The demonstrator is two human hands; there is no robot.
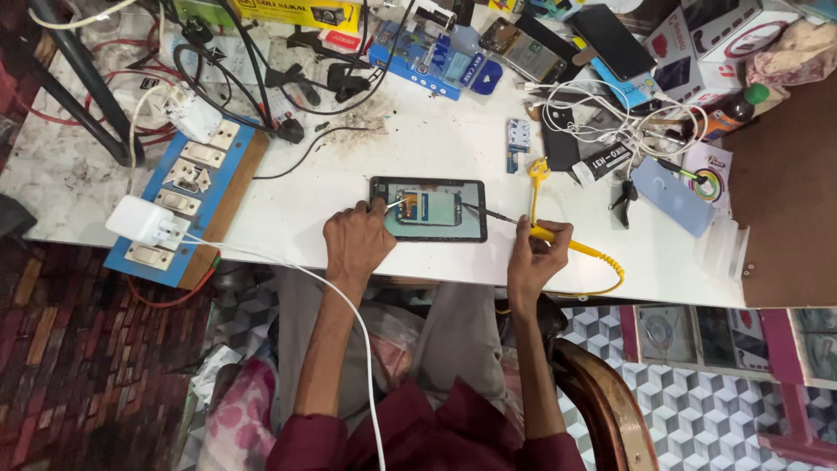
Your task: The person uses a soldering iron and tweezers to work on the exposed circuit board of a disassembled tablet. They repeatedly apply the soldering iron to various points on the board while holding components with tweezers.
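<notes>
In the head view, an opened phone (428, 208) lies flat on the white table (418, 139), back cover off, its inner parts facing up, just ahead of both hands and between them. The left hand (357, 242) rests at the phone's left end, fingers curled and pinching a thin light-coloured strip or wire (395, 203) whose tip reaches onto the phone's exposed inside. The right hand (538, 253) sits just off the phone's right end, closed around the yellow handle of a soldering iron (514, 223); the iron's dark shaft slants up and left, its tip touching the right part of the phone. A yellow cord (602, 259) runs from the handle in a loop toward the table's near edge. To the left lies a blue board of switches and sockets (187, 201) with a white charger (139, 221) plugged in, its white cable (288, 270) trailing across the left forearm. Farther back lie other phones, boxes and tangled cables
</notes>
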